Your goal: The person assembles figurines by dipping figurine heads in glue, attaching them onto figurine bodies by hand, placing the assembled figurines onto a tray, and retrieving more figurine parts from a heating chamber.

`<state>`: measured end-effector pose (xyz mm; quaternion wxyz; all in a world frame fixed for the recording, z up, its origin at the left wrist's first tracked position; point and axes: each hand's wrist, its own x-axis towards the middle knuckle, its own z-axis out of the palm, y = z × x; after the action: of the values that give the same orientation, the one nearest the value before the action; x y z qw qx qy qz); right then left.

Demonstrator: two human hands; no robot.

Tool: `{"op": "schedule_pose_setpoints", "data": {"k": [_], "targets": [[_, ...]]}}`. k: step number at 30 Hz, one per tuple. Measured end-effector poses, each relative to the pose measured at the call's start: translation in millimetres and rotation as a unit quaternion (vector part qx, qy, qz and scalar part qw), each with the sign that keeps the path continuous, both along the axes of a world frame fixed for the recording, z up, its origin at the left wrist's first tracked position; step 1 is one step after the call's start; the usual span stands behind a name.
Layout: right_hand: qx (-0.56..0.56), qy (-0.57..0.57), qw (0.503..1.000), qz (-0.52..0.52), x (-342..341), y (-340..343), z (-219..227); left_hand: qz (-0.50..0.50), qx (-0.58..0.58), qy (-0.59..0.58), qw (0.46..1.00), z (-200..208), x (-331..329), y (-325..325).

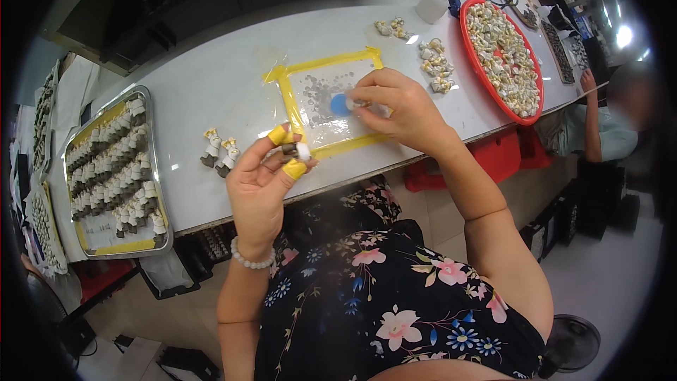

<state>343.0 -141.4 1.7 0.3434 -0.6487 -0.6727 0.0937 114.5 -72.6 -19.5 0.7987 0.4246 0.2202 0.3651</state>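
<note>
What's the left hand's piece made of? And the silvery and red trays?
Piece: perhaps painted resin; smooth-looking white and dark, too small for certainty.
Silvery tray: probably metal, its rim shiny and reflective.
Red tray: likely plastic; even colour, glossy rim.

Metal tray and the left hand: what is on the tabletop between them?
Two small white figurines with yellow tops and dark lower ends, on the white tabletop between metal tray and left hand, in the head view.
</note>
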Motion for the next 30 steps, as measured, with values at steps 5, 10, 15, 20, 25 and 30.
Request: {"op": "schedule_pose_setpoints", "data": {"k": [5, 10, 15, 20, 25, 30], "targets": [[-0.024, -0.083, 0.996, 0.028, 0.3, 8.0, 0.4, -0.036, -0.024, 0.024, 0.999, -5.6, 10.1, -12.7], [-0.037, -0.135, 0.989, 0.049, -0.7, 11.3, 4.8, -0.031, -0.044, 0.033, 0.998, -9.7, 17.9, -17.8], [-0.031, -0.097, 0.994, 0.032, -1.3, 9.0, 1.3, -0.005, -0.003, 0.01, 1.0, -21.3, 26.3, -19.8], [-0.035, 0.099, 0.994, -0.006, -3.9, -0.3, 0.8, -0.003, -0.029, 0.019, 0.999, -21.5, 25.8, -20.0], [-0.066, 0.262, 0.963, -0.001, -7.7, -5.2, -0.5, 0.0, -0.036, 0.026, 0.999, -21.0, 25.2, -18.0], [-0.083, 0.312, 0.946, 0.02, -16.7, -10.6, 5.9, 0.004, -0.028, 0.018, 0.999, -22.6, 25.4, -18.6]]}}
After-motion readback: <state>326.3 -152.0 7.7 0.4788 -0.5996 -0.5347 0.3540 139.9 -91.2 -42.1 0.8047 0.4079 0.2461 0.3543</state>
